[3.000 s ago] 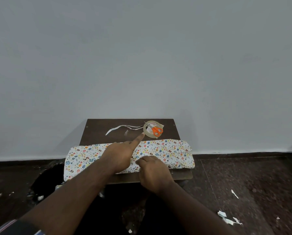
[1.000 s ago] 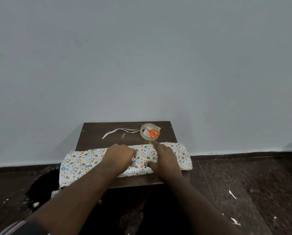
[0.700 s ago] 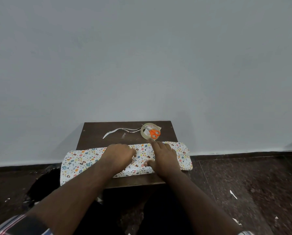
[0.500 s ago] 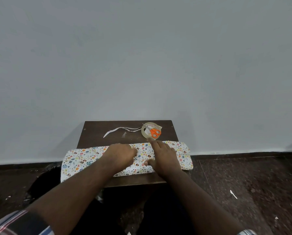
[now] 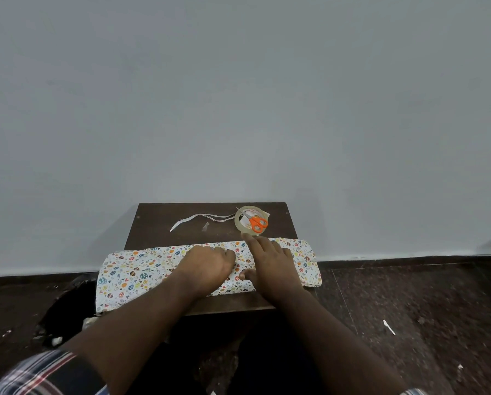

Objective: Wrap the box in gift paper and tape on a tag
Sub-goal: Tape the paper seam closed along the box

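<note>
A long box wrapped in white gift paper [image 5: 130,277] with coloured prints lies across the near part of a small dark wooden table [image 5: 158,223]; both ends overhang the table. My left hand [image 5: 207,266] rests on the middle of the paper, fingers bent, tips pressing down. Just to its right, my right hand [image 5: 270,260] lies flat on the paper, index finger stretched to the far edge and thumb on the near side. A clear tape roll [image 5: 240,223] sits behind the box with orange-handled scissors [image 5: 257,223] lying on it.
A thin cut strip of paper [image 5: 187,220] and a small bit of tape [image 5: 205,226] lie on the table's far half. A grey wall stands right behind the table. Paper scraps [image 5: 389,327] dot the dark floor to the right.
My left index finger, pointing along the paper three seconds ago, has curled in. My right hand moved from the near edge up across the paper and now lies flat with its index finger extended.
</note>
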Action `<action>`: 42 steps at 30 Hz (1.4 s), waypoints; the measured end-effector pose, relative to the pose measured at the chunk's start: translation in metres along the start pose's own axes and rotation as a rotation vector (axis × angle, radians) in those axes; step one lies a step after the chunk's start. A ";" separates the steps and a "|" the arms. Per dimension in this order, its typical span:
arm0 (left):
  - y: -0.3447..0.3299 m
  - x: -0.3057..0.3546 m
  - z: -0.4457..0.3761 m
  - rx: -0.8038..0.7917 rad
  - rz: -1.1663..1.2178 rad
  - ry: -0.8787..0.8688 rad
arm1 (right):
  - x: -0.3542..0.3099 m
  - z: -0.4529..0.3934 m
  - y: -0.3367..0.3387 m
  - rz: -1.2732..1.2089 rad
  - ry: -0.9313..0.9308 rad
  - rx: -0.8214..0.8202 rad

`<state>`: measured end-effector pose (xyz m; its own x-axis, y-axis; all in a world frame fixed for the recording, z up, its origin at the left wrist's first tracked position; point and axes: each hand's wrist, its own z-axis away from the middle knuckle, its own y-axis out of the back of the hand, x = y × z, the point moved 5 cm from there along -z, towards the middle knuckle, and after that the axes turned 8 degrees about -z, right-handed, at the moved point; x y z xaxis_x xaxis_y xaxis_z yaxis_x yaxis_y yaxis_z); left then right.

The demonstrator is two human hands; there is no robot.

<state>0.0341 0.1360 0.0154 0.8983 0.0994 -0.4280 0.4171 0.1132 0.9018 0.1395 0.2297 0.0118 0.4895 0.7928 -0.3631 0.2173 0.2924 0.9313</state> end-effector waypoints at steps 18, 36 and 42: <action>0.001 0.012 0.007 0.064 0.087 0.076 | 0.007 -0.002 -0.003 -0.002 -0.058 0.022; 0.010 0.023 0.002 -0.209 0.253 0.108 | 0.059 0.027 0.008 -0.611 -0.504 0.361; 0.013 0.024 -0.005 -0.299 0.238 0.104 | 0.055 0.025 0.003 -0.515 -0.456 0.261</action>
<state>0.0601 0.1451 0.0172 0.9399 0.2557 -0.2264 0.1260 0.3564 0.9258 0.1883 0.2607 -0.0066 0.5618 0.2714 -0.7815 0.6805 0.3855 0.6231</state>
